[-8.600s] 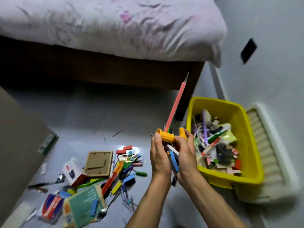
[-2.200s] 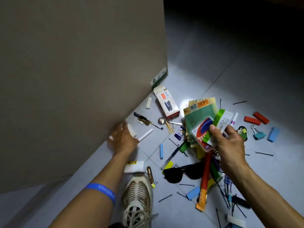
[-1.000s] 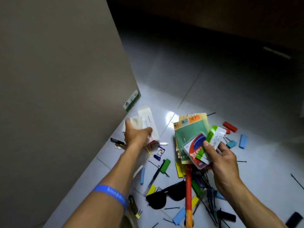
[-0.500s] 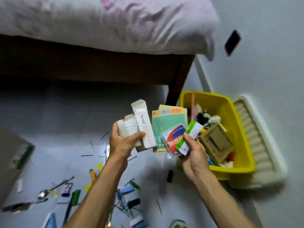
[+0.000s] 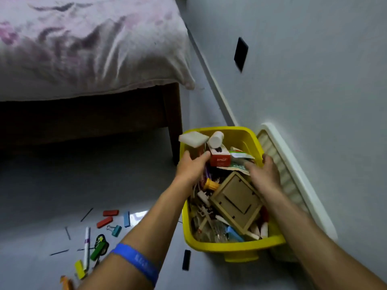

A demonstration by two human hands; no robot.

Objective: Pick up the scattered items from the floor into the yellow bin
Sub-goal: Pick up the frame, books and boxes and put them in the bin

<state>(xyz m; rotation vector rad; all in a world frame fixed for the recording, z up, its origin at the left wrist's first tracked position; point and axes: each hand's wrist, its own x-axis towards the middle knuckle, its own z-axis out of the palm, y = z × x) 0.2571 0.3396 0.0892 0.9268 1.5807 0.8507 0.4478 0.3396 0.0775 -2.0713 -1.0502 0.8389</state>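
Both forearms extended forward, roughly parallel. Left hand [image 5: 191,165] palm down, fingers loosely spread, blue band on that forearm. Right hand [image 5: 264,172] palm down, fingers splayed, blurred.

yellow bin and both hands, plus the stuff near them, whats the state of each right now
yellow bin: upright, nearly full
left hand: open over the bin, empty
right hand: open over the bin, empty
red box: loose above the pile
white bottle: loose above the pile
binder clip: on floor
marker: on floor, capped
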